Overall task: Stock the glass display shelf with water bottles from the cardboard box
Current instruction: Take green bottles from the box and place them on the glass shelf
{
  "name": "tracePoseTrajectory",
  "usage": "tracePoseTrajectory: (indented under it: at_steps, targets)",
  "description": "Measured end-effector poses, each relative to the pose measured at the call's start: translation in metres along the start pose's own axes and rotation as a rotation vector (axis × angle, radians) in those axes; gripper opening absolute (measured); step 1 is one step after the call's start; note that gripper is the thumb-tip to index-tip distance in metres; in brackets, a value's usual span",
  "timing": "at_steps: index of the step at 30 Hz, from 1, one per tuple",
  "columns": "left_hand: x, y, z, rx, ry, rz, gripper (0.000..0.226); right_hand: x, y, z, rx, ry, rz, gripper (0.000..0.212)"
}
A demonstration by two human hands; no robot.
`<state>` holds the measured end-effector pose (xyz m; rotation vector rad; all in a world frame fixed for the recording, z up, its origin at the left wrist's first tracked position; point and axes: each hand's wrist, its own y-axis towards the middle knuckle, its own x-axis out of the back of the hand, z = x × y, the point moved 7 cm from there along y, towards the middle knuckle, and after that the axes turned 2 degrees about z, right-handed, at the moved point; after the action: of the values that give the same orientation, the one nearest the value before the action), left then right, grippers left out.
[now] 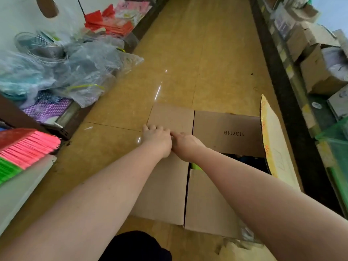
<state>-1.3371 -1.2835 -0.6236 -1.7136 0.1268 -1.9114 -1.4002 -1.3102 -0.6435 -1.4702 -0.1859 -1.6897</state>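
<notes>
A brown cardboard box (212, 200) lies on the tan floor in the aisle, its flaps partly folded over the top. One flap bears the number 1137119 (234, 133). Another flap (274, 146), yellow-printed, stands up on the right. A dark gap (250, 161) shows the inside, with a bit of green at its left end; no bottles can be made out. My left hand (156, 137) and my right hand (183, 143) press together on the far left flap (173, 117), fingers curled at its edge. Whether they grip the flap is unclear.
Low shelves line both sides of the aisle. Plastic-wrapped goods (75, 68) and pink and green brushes (26, 146) sit on the left. Stacked cartons (316, 53) fill the right shelf. The tan floor (197, 53) runs ahead between them.
</notes>
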Motion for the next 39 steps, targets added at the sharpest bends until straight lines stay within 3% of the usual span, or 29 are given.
tracePoseTrajectory:
  at_steps: [10, 14, 19, 28, 34, 39]
  targets:
    - [-0.067, 0.013, -0.003, -0.018, -0.312, 0.192, 0.044, -0.023, 0.008, -0.003, -0.059, -0.171, 0.106, 0.042]
    - [-0.04, 0.009, -0.014, -0.039, -0.259, 0.06, 0.043, -0.005, -0.006, -0.006, -0.049, -0.138, 0.064, 0.034]
    - [0.021, -0.004, -0.074, -0.174, -0.298, -0.154, 0.042, 0.049, -0.045, -0.049, -0.094, -0.329, -0.092, 0.027]
    - [0.039, -0.025, -0.188, -0.339, -0.271, -0.13, 0.037, 0.066, -0.112, -0.132, -0.22, -0.461, -0.02, 0.029]
    - [0.06, -0.035, -0.223, -0.352, -0.36, -0.18, 0.029, 0.084, -0.131, -0.16, -0.201, -0.555, -0.134, 0.028]
    - [0.078, -0.036, -0.261, -0.406, -0.411, -0.183, 0.038, 0.095, -0.149, -0.198, -0.366, -0.623, -0.107, 0.034]
